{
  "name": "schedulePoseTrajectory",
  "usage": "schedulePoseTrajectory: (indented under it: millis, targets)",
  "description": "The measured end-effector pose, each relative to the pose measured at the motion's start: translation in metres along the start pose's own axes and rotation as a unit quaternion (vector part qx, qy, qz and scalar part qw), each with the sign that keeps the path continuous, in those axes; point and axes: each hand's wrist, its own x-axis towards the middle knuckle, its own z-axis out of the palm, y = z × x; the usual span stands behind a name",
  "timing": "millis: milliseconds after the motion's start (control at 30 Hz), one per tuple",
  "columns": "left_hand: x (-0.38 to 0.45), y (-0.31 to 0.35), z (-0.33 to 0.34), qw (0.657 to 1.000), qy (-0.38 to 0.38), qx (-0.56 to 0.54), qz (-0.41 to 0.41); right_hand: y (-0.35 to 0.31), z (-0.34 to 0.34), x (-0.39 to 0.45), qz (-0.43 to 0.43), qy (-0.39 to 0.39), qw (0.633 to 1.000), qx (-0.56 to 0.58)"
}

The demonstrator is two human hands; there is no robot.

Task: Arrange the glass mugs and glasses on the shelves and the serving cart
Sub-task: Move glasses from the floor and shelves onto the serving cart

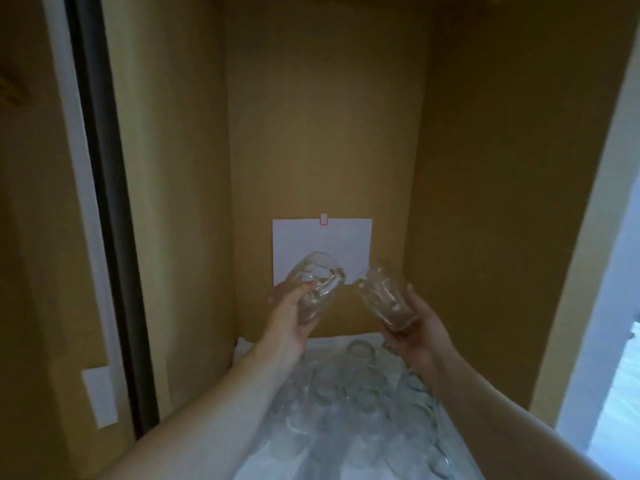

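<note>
Head view, wooden alcove. Left hand (294, 317) wraps a clear mug (317, 285), grip clamped round its body, mug tilted rightward, raised above the shelf (249, 344). Paper sheet (322, 240) clipped to back wall behind. Right hand (415, 327) holds a ribbed glass (384, 294), grip clamped at its base, glass tilted leftward, rim near the mug. Below both, many glasses (360, 386) crowd the white-lined shelf.

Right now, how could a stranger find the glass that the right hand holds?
Find the white paper sheet on the cabinet's back wall. Below its right corner, the right hand grips a ribbed glass, tilted left. Unlike the left hand's glass mug, it shows vertical ridges.
</note>
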Motion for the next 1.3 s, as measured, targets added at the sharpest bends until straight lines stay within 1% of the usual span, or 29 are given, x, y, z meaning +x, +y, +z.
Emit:
schedulePoseTrajectory:
  millis: [67, 167, 267, 333, 400, 467, 533, 600, 733, 800, 867, 933, 1034, 1134, 1200, 1300]
  targets:
    - [-0.019, -0.003, -0.001, 0.999, -0.021, -0.034, -0.026, 0.004, -0.004, -0.025, -0.003, -0.029, 0.998, 0.048]
    - [-0.043, -0.013, -0.004, 0.994, -0.054, -0.073, -0.063, 0.010, -0.017, -0.059, -0.015, -0.100, 0.990, 0.101]
    - [-0.062, -0.032, -0.003, 0.986, -0.083, -0.094, -0.112, 0.015, -0.036, -0.090, -0.033, -0.109, 0.983, 0.142]
    - [-0.075, -0.048, -0.001, 0.980, -0.085, -0.108, -0.142, 0.016, -0.050, -0.111, -0.043, -0.113, 0.982, 0.143]
    - [-0.089, -0.066, 0.002, 0.978, -0.080, -0.096, -0.166, 0.014, -0.070, -0.130, -0.047, -0.083, 0.986, 0.133]
    - [-0.101, -0.083, 0.006, 0.975, -0.092, -0.083, -0.186, 0.009, -0.091, -0.149, -0.049, -0.049, 0.989, 0.129]
    - [-0.110, -0.099, 0.013, 0.969, -0.111, -0.086, -0.204, 0.002, -0.109, -0.168, -0.055, -0.041, 0.987, 0.142]
    - [-0.118, -0.116, 0.022, 0.959, -0.147, -0.088, -0.226, -0.008, -0.125, -0.187, -0.071, -0.033, 0.986, 0.146]
    - [-0.137, -0.157, 0.056, 0.938, -0.247, -0.047, -0.238, -0.037, -0.163, -0.221, -0.081, 0.056, 0.986, 0.132]
    - [-0.152, -0.182, 0.078, 0.917, -0.302, -0.040, -0.258, -0.058, -0.185, -0.238, -0.089, 0.060, 0.986, 0.125]
    - [-0.166, -0.211, 0.101, 0.895, -0.336, -0.047, -0.291, -0.080, -0.209, -0.256, -0.095, 0.044, 0.987, 0.120]
    - [-0.181, -0.243, 0.124, 0.887, -0.341, -0.040, -0.308, -0.102, -0.236, -0.274, -0.110, 0.045, 0.985, 0.122]
    - [-0.210, -0.289, 0.163, 0.893, -0.336, -0.009, -0.301, -0.132, -0.279, -0.301, -0.141, 0.074, 0.981, 0.110]
    - [-0.236, -0.332, 0.200, 0.893, -0.327, 0.012, -0.309, -0.160, -0.322, -0.330, -0.156, 0.103, 0.978, 0.088]
    - [-0.252, -0.362, 0.226, 0.893, -0.318, 0.015, -0.319, -0.179, -0.351, -0.351, -0.159, 0.121, 0.976, 0.081]
    - [-0.276, -0.403, 0.261, 0.887, -0.318, 0.017, -0.335, -0.206, -0.391, -0.384, -0.150, 0.157, 0.970, 0.110]
